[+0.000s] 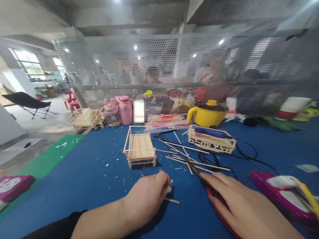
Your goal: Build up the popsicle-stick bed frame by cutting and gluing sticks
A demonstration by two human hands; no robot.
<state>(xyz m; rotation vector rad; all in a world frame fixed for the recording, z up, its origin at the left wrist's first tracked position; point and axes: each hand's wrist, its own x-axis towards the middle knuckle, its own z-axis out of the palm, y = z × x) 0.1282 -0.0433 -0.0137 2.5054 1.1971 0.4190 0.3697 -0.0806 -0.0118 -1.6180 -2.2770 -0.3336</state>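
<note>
My left hand (149,196) is closed near the front middle of the table, with a thin wooden stick (173,200) poking out to the right. Another short stick end and a small white bit show at its fingertips; the grip itself is mostly hidden. Under my right hand (231,199) lies a pair of red-handled pliers (196,171), the fingers around its handles and the dark jaws pointing forward and left. Beyond the hands stands a small chair-like frame of wooden sticks (141,147). Several loose sticks (199,162) are scattered to its right.
A second stick frame (211,141) carries a blue-handled tool (210,132) with a black cable. Behind are a yellow pot (209,116), a pink jug (126,111) and another stick model (86,120). Purple boxes (281,192) flank the table. People sit beyond a perforated screen (107,73).
</note>
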